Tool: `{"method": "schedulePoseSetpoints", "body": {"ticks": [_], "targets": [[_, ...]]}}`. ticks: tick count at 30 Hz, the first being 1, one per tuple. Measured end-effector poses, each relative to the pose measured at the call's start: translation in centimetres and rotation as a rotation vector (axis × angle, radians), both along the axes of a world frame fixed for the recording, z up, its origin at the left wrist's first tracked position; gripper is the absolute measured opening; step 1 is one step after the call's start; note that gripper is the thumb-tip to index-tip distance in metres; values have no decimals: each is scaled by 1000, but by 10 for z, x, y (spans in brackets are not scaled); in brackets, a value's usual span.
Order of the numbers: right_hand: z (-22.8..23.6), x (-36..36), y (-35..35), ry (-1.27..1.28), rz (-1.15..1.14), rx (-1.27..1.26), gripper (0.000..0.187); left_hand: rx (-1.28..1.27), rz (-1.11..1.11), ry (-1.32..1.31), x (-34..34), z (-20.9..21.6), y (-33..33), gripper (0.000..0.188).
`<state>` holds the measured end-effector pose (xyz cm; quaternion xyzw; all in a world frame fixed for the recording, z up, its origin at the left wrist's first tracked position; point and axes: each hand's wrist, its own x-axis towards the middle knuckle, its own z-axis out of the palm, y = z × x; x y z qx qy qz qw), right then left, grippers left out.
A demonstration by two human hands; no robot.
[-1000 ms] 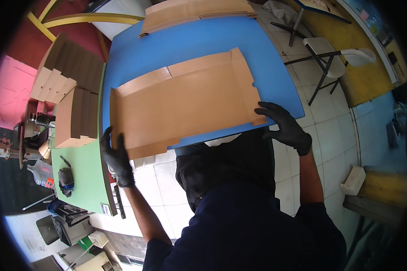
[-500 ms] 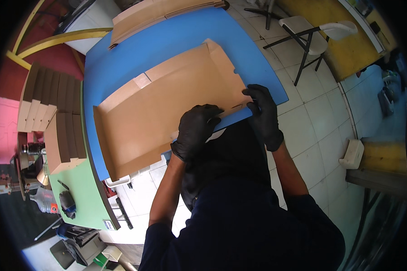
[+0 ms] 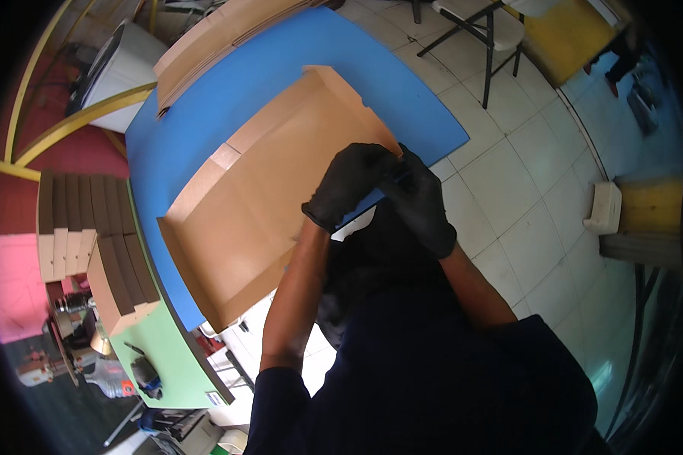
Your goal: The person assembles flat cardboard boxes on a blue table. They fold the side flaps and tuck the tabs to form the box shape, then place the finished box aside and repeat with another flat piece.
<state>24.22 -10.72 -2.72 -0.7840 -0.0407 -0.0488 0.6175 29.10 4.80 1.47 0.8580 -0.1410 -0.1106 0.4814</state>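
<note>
A large brown cardboard box (image 3: 262,174) lies open and shallow across the blue table (image 3: 243,98), its walls standing along the left and far sides. Both of my hands wear black gloves and meet at its near right corner. My left hand (image 3: 353,182) is bent over the inside of that corner, fingers closed on the cardboard. From outside, my right hand (image 3: 421,201) grips the same corner, close against the left. The gloves hide the corner's flaps and most of my fingertips.
Flat cardboard sheets (image 3: 220,42) are stacked along the table's far edge. At left, folded boxes (image 3: 76,220) stand piled by a green table (image 3: 178,364), which holds a dark object (image 3: 146,377). A folding chair (image 3: 501,30) stands on the tiled floor at upper right.
My left hand has moved right along the near edge to the corner, joining the right hand, which has shifted slightly inward. The whole view has turned and shifted somewhat.
</note>
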Motion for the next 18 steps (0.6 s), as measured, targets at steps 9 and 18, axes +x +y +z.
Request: {"method": "schedulePoseSetpoints", "body": {"ticks": [9, 18], "targets": [[-17, -10, 9, 87, -182, 415, 49, -5, -157, 239, 31, 11, 1, 28], [-4, -15, 12, 346, -311, 881, 39, 121, -234, -154, 37, 1, 10, 18]]}}
